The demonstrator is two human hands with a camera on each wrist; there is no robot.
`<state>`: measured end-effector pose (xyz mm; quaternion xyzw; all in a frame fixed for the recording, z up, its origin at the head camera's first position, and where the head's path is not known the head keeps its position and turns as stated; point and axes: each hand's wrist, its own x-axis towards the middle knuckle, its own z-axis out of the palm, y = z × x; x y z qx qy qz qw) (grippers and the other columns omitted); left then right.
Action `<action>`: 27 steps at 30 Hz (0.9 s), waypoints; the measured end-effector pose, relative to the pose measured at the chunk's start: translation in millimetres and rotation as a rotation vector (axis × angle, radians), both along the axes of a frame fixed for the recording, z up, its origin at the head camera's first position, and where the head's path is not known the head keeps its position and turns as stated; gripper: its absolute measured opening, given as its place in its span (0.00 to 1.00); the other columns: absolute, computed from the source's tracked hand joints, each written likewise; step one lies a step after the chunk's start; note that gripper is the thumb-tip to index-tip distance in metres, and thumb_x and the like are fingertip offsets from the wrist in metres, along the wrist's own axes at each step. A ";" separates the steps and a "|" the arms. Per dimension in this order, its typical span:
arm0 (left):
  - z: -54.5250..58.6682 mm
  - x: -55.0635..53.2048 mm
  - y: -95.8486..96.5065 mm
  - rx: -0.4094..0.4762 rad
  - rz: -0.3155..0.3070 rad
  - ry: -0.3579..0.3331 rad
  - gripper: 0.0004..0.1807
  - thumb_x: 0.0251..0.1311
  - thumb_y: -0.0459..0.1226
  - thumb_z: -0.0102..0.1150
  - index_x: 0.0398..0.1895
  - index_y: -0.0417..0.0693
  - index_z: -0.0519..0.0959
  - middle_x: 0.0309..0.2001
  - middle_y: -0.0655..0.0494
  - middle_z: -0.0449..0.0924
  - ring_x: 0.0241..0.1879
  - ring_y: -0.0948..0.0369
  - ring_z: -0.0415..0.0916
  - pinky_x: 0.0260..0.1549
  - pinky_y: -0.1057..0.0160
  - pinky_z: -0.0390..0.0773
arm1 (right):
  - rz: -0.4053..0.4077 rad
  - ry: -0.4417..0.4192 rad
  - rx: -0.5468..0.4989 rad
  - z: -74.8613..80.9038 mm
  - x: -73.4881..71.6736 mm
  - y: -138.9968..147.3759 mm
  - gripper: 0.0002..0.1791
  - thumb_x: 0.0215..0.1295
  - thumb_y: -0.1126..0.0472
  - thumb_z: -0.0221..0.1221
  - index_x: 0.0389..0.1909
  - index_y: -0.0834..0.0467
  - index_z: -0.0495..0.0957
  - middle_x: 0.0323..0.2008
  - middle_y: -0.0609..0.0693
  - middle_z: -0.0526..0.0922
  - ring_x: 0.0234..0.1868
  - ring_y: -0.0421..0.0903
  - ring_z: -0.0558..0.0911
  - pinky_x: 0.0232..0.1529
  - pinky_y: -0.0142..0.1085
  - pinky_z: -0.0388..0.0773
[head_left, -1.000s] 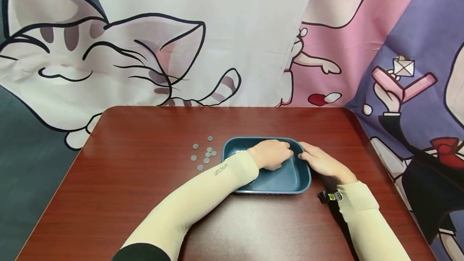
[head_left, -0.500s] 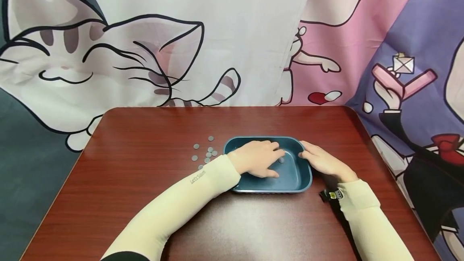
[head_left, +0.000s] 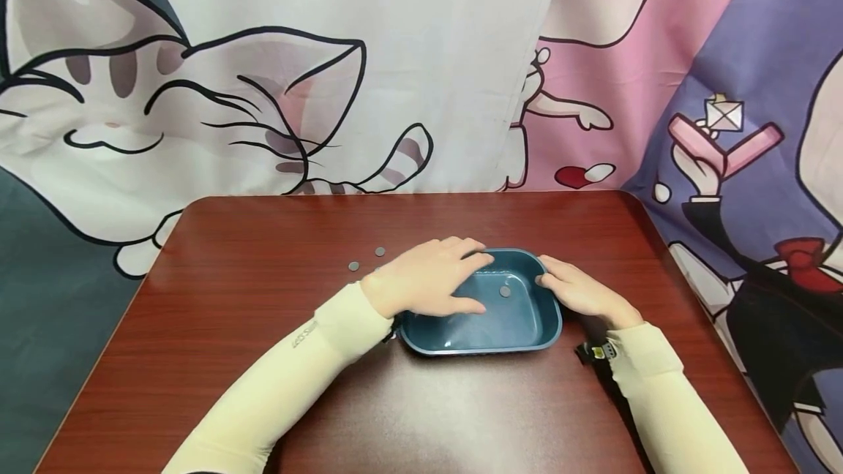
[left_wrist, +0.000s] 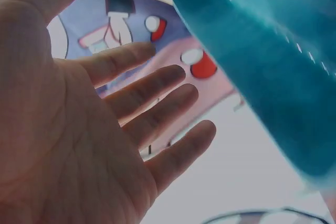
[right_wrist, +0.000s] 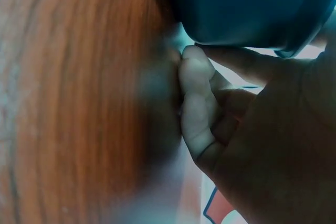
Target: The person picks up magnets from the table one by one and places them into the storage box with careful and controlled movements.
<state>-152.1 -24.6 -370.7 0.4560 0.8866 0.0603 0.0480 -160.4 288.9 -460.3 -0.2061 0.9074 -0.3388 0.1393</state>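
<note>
A deep blue rectangular tray (head_left: pixel 481 350) stands on the table, with one small grey disc like a coin (head_left: pixel 505 291) on its floor. Over the tray's left end, my left hand (head_left: pixel 428 278) is spread with straight fingers. The left wrist view shows its bare palm (left_wrist: pixel 79 124), holding nothing, beside the tray wall (left_wrist: pixel 252 72). My right hand (head_left: pixel 586 291) grips the tray's right end, thumb at the rim and fingers along the outside. Two more grey discs, one a coin-like disc (head_left: pixel 380 251), lie left of the tray; my left hand and sleeve hide others.
The reddish-brown wooden table (head_left: pixel 276 240) has its far edge close to a hanging cartoon curtain (head_left: pixel 461 93). A small black device (head_left: pixel 593 353) is strapped at my right wrist.
My left hand has opened and drawn back leftward from the tray's middle, leaving a grey disc on the tray floor. The right hand keeps its place at the tray's right end.
</note>
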 end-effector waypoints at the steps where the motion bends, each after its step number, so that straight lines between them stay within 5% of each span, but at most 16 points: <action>1: 0.6 -0.4 -6.8 0.009 0.009 0.006 0.42 0.57 0.68 0.50 0.71 0.57 0.64 0.70 0.57 0.62 0.66 0.58 0.63 0.64 0.55 0.67 | -0.004 0.001 0.003 -0.3 -0.1 -0.6 0.17 0.72 0.61 0.46 0.59 0.54 0.71 0.50 0.48 0.78 0.48 0.45 0.75 0.53 0.39 0.73; 14: -16.2 -1.3 -103.0 0.116 0.121 0.060 0.40 0.58 0.63 0.54 0.69 0.52 0.66 0.67 0.55 0.67 0.64 0.58 0.66 0.62 0.54 0.69 | -0.063 0.031 0.027 0.4 2.1 -9.5 0.22 0.70 0.61 0.48 0.63 0.58 0.69 0.55 0.55 0.79 0.48 0.49 0.79 0.54 0.53 0.76; 27: -49.6 4.2 -162.6 0.165 0.169 0.068 0.33 0.56 0.52 0.65 0.62 0.49 0.73 0.59 0.57 0.71 0.55 0.59 0.71 0.56 0.56 0.73 | -0.065 0.003 0.015 0.2 2.0 -8.7 0.21 0.70 0.61 0.48 0.63 0.58 0.69 0.55 0.55 0.79 0.49 0.50 0.78 0.54 0.52 0.76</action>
